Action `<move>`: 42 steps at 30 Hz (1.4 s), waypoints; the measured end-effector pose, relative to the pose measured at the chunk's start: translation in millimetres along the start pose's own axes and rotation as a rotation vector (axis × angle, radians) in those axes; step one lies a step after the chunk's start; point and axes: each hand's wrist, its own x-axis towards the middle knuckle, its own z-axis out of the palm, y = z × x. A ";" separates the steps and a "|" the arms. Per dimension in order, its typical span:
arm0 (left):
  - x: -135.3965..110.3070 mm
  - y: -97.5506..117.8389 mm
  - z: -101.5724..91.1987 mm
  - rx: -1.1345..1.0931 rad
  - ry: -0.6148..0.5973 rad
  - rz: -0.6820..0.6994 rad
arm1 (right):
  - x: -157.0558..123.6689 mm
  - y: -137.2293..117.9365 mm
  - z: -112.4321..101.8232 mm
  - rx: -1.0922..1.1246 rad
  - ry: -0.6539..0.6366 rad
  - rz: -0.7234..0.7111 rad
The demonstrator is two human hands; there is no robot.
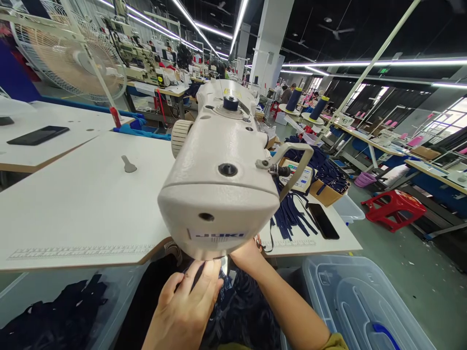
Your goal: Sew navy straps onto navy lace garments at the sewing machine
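Observation:
A cream sewing machine point(219, 175) fills the middle of the view, its head end facing me. Below it lies dark navy fabric point(241, 311). My left hand point(184, 306) rests on that fabric just under the machine's head, fingers stretched forward and close together, pressing the cloth. My right hand point(248, 255) reaches under the machine's head from the right; its fingers are hidden behind the machine. A pile of navy strips point(292, 214) lies on the white table point(83, 204) to the right of the machine.
A black phone point(323, 221) lies by the strips, a cardboard box point(326, 192) behind it. A clear plastic bin lid point(357, 301) sits at lower right, a bin of dark fabric point(54, 316) at lower left. A fan point(69, 53) and another phone point(38, 135) stand at left, a red stool point(394, 206) at right.

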 end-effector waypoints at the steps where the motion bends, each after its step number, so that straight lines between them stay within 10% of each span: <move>1: -0.6 0.2 -0.1 -0.001 0.000 0.002 | -0.6 -0.8 0.0 -0.005 0.005 0.007; 42: 3.1 5.2 -6.8 -0.048 0.033 -0.046 | -4.5 -7.8 2.4 0.063 0.039 0.116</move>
